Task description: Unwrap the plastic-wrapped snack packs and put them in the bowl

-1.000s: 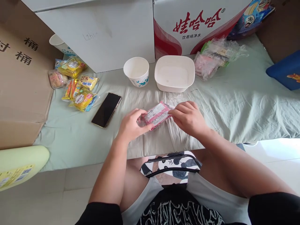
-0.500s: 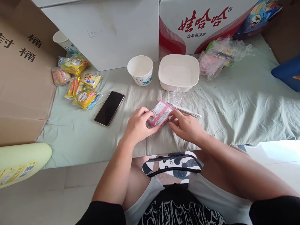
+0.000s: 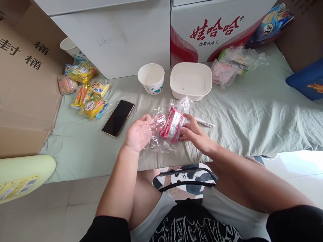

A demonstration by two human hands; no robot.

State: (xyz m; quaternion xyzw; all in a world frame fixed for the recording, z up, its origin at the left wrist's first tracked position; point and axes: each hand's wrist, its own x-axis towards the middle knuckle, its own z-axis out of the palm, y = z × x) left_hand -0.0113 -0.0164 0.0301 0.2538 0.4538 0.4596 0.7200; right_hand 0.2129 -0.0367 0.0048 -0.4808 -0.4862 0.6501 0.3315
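**Pink snack packet held between my two hands, over the front edge of the sheet**

I have a pink snack packet pinched in my right hand, with my fingers closed on its right end and lower side. The packet stands tilted on edge, its long axis running from upper right near my thumb down toward the lower left, so its free end points at my left hand. That hand sits just to the left of the packet, palm turned up and inward, fingers curled around a crumpled clear plastic wrapper that spreads under and around the packet. So my left grips the film and my right grips the packet itself; the two hands are close together, with only the packet's length between them.

Both forearms come in from below, elbows apart, wrists angled toward each other above the pale green sheet.

Just behind my right hand lies a white pen-like stick, partly hidden by my fingers. Farther back stand a white paper cup and a white rectangular tub, side by side. A black phone lies well to the left of my left hand, and beyond it is a heap of yellow snack packets.
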